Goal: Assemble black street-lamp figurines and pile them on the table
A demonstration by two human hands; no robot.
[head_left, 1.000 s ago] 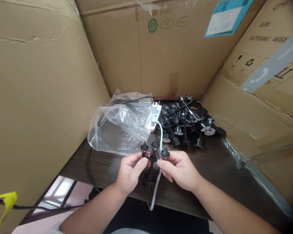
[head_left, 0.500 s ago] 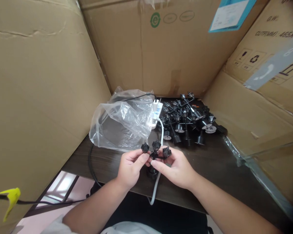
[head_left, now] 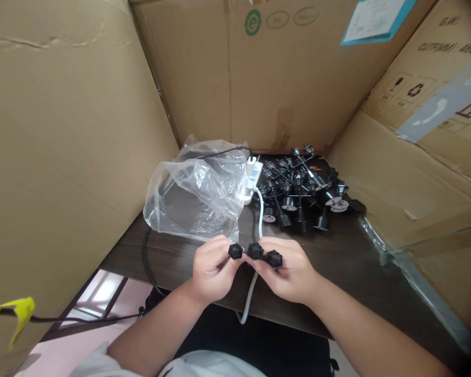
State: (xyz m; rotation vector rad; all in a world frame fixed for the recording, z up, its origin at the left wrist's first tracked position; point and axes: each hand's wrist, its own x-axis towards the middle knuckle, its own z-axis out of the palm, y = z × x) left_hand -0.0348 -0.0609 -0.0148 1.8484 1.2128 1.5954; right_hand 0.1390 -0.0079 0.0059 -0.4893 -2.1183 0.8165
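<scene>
A small black three-headed lamp post is held between both hands just above the near edge of the dark table. My left hand pinches its left lantern head and my right hand grips the right head. The three heads point up at the camera, and the post and base are hidden behind my fingers. Both hands have their fingers closed on it.
A pile of several black lamp posts lies at the table's back. A crumpled clear plastic bag sits left of it, by a white power strip with a white cable. Cardboard boxes wall in three sides.
The lamp post has tipped toward the camera, so its heads now face up and the base is hidden. Both hands stayed at the near edge.
</scene>
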